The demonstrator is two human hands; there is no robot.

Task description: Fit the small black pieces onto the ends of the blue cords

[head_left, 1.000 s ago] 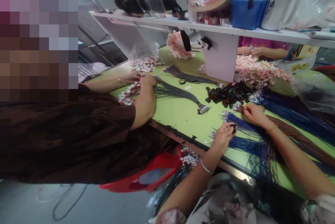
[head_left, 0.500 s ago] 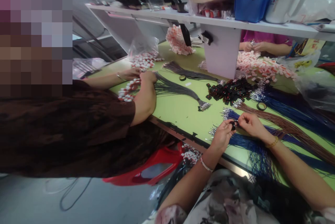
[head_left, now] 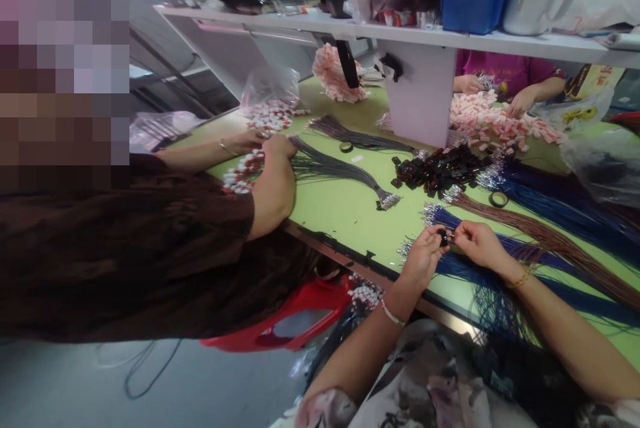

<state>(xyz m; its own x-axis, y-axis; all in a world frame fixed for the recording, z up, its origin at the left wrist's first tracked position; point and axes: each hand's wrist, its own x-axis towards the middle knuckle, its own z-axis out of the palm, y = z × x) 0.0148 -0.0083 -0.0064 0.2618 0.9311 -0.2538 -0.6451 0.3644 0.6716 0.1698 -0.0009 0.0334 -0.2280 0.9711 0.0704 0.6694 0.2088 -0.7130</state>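
My left hand (head_left: 424, 253) is closed on a small black connector housing (head_left: 443, 237) above the table's front edge. Just to its right, my right hand (head_left: 477, 243) pinches a thin wire whose tip points at the housing; whether the tip is inside it cannot be made out. Below my hands lie blue wires (head_left: 463, 267) with silvery terminal ends. A bundle of brown wires (head_left: 540, 231) runs off to the right behind my right hand. Beyond them is a heap of black connector housings (head_left: 440, 171).
Roll of tape (head_left: 499, 199) and grey wire bundle (head_left: 345, 171) lie on the green table (head_left: 330, 215). At left, a co-worker's hands (head_left: 273, 145) handle red-and-white connectors (head_left: 243, 173). Across the table, another person's hand (head_left: 523, 101) reaches over pale connectors (head_left: 480, 115). A shelf (head_left: 300, 21) spans above.
My two hands stay close together, with a slightly wider gap between the right fingers and the housing. The person across has parted their hands. The view has shifted slightly.
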